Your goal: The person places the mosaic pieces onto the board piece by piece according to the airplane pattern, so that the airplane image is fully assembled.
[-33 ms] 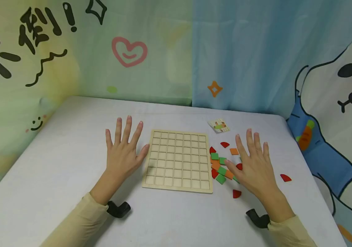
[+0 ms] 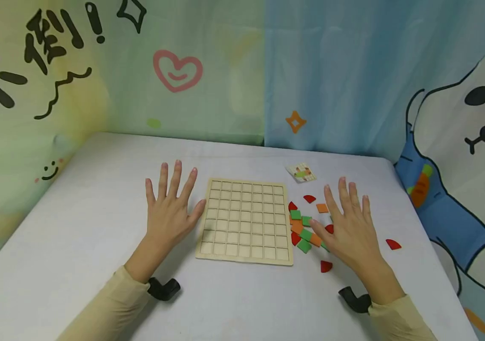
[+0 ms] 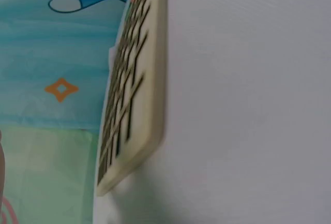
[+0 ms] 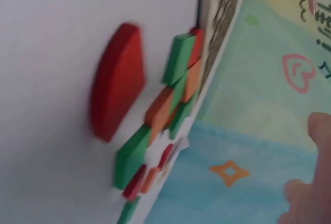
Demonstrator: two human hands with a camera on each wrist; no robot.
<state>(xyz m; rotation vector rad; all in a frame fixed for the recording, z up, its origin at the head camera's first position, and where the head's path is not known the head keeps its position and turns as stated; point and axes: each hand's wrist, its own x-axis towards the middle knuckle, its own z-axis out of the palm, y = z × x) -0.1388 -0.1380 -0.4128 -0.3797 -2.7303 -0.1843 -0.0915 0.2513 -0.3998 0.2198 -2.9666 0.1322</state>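
A square wooden grid board [image 2: 244, 222] lies on the white table between the two hands, its cells bare. My left hand [image 2: 167, 215], palm down with fingers spread, has its thumb tip right at the board's left edge. Fingers also spread, my right hand [image 2: 353, 232] is over the right side of a loose group of flat pieces and hides some of them. Among these are green squares [image 2: 295, 215], orange squares [image 2: 322, 208] and red quarter-round pieces [image 2: 326, 266]. In the right wrist view one red piece [image 4: 119, 81] appears close up. Neither hand holds anything.
A small printed pattern card [image 2: 301, 172] lies behind the pieces. One red piece [image 2: 393, 244] sits apart on the far right. Printed curtains [image 2: 331, 71] hang along the table's back and sides. Each wrist wears a black camera mount [image 2: 163, 289].
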